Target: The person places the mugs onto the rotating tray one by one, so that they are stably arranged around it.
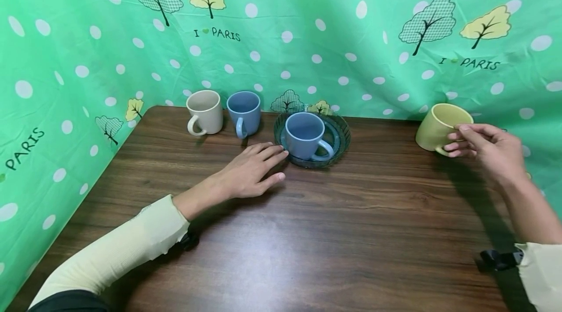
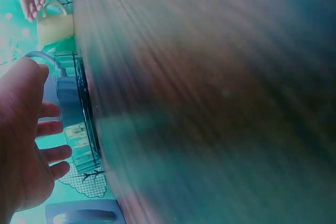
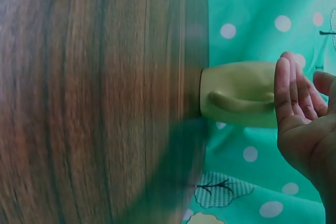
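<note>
A blue mug stands in a dark glass dish with its handle to the right. My left hand lies just left of them, fingers spread, fingertips by the dish's rim; whether they touch it I cannot tell. Off to the right, a yellow mug sits upright on the table, its handle towards me. Beside that handle is my right hand. The right wrist view has its fingers fairly straight next to the yellow mug, not wrapped round the handle.
To the left of the dish, a white mug and another blue mug stand side by side near the back edge. A green dotted cloth hangs behind the brown wooden table and along its left side.
</note>
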Motion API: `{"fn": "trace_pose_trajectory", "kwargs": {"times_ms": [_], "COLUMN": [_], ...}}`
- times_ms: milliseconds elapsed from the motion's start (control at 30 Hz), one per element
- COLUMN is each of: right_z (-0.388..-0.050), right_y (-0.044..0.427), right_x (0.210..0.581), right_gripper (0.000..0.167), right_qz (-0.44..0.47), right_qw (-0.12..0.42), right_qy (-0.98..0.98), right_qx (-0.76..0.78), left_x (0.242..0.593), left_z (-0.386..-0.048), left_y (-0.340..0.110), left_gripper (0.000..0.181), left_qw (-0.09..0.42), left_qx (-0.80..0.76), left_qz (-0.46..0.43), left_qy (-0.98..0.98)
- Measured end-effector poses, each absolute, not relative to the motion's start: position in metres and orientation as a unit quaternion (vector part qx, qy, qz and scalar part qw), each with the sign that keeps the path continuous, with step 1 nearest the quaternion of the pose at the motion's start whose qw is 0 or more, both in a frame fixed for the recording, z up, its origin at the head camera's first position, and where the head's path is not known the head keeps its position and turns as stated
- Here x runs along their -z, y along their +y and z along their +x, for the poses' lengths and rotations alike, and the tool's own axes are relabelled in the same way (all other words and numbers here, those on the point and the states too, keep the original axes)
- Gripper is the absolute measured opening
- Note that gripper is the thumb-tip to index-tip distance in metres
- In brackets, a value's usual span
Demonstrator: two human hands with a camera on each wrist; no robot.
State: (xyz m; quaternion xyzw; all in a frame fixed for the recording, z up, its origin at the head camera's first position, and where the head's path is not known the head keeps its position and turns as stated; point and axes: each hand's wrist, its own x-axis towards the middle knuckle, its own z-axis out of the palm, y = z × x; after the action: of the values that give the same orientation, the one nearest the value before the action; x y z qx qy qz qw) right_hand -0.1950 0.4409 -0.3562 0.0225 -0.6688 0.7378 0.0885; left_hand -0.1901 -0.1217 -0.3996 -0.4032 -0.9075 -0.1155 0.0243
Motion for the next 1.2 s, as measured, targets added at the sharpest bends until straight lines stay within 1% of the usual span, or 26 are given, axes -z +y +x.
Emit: {"fn": "trace_pose_trajectory", "kwargs": {"times_ms": [133,467,633,800,1033,1200], "right_z": [-0.193,-0.19,-0.19,-0.19,-0.192,-0.193], "right_y": [0.446,0.46,0.467,0.47,0.47,0.47], "right_x": [0.355,0.358,0.363,0.369,0.374,0.375], "right_gripper": [0.01,0.016,0.014,0.014,0.015,0.012], "right_qz": [0.01,-0.005,-0.028,-0.04,-0.057,-0.077], "right_qw": [0.103,0.102,0.1,0.114,0.116,0.116], "right_qy": [-0.673,-0.642,-0.632,-0.648,-0.667,-0.693], "right_qx": [-0.732,-0.76,-0.768,-0.752,-0.734,-0.707], "left_x": [0.398,0.399,0.399,0.398,0.398,0.399], "left_z": [-0.189,-0.187,-0.187,-0.187,-0.187,-0.188], "left_y": [-0.119,-0.116,-0.116,-0.116,-0.117,-0.119], "left_gripper": [0.064,0.065,0.065,0.065,0.066,0.068], "left_qw": [0.024,0.014,0.013,0.013,0.015,0.017], "left_qx": [0.113,0.109,0.108,0.106,0.104,0.107], "left_qz": [-0.406,-0.404,-0.403,-0.403,-0.396,-0.389], "left_qy": [-0.906,-0.908,-0.909,-0.909,-0.912,-0.915]}}
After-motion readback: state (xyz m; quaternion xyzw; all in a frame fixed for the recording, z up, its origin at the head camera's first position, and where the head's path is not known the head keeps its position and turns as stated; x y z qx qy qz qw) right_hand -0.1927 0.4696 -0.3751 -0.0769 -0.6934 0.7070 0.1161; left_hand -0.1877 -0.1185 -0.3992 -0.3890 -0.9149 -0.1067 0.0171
